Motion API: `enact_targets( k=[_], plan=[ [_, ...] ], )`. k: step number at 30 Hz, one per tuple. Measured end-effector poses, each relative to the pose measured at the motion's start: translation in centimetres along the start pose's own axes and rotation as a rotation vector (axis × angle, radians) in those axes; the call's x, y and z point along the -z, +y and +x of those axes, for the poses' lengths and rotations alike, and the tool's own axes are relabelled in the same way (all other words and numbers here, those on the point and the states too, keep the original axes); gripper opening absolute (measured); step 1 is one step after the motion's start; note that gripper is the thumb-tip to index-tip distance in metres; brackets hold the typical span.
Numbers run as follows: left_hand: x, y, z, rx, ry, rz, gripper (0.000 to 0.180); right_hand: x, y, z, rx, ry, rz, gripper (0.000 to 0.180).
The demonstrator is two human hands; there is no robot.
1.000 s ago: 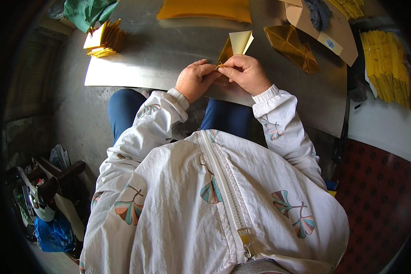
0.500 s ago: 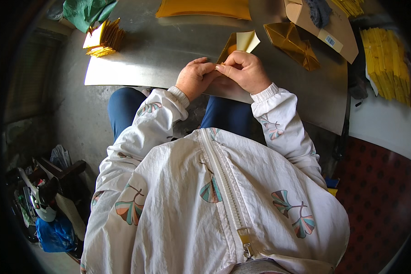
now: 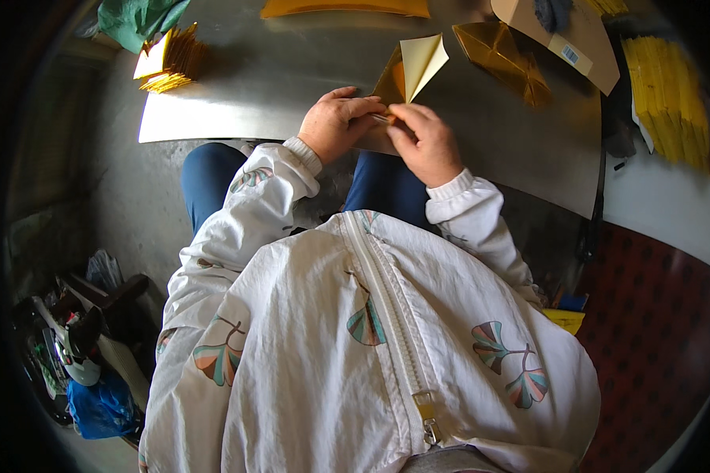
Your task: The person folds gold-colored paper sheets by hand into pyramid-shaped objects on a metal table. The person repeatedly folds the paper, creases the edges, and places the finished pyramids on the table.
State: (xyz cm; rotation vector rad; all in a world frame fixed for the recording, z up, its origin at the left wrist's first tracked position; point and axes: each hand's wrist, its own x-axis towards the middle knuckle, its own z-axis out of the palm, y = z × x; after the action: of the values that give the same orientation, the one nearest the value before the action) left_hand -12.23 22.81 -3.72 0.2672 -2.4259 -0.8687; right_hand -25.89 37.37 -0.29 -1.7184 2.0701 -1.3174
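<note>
Both of my hands are at a partly folded sheet of gold paper (image 3: pixel 418 67), close to the near edge of the metal table. One flap of the sheet stands up and shows its pale back. My left hand (image 3: pixel 338 124) grips the sheet's lower left corner, its fingers closed. My right hand (image 3: pixel 427 142) pinches the same near corner between thumb and fingers, where a small pale edge shows. The fingers hide most of that corner. Right of the sheet lies a folded gold paper piece (image 3: pixel 501 59) with crossing creases.
On the metal table (image 3: pixel 260 87) a stack of folded gold papers (image 3: pixel 170 59) stands at left beside a green bag (image 3: pixel 138 20). Gold sheets (image 3: pixel 343 8) lie at the far edge. A cardboard box (image 3: pixel 564 39) is at far right, near yellow bundles (image 3: pixel 667 102).
My right hand has moved down toward me and slightly right, its fingers less tightly bunched. The upright flap stands out more above my hands. My left hand stays at the corner.
</note>
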Motion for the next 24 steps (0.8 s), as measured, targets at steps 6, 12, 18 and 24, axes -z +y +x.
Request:
enact_targets(
  k=[6,12,18,24],
  plan=[
    [1.3,0.5,-0.1,0.057,-0.068,-0.068,0.03,-1.3,0.6,-0.8,-0.01,0.042,-0.037,0.013],
    [1.8,0.5,-0.2,0.053,0.064,-0.051,0.033,-1.2,1.2,-0.6,0.003,0.07,0.009,0.01],
    [1.8,0.7,0.0,0.066,0.091,0.004,0.023,-1.2,1.0,-0.5,-0.082,0.1,0.028,0.011],
    [1.9,0.9,0.5,0.138,0.071,0.016,0.02,-1.3,1.1,0.1,-0.094,0.128,-0.037,0.015]
  ],
)
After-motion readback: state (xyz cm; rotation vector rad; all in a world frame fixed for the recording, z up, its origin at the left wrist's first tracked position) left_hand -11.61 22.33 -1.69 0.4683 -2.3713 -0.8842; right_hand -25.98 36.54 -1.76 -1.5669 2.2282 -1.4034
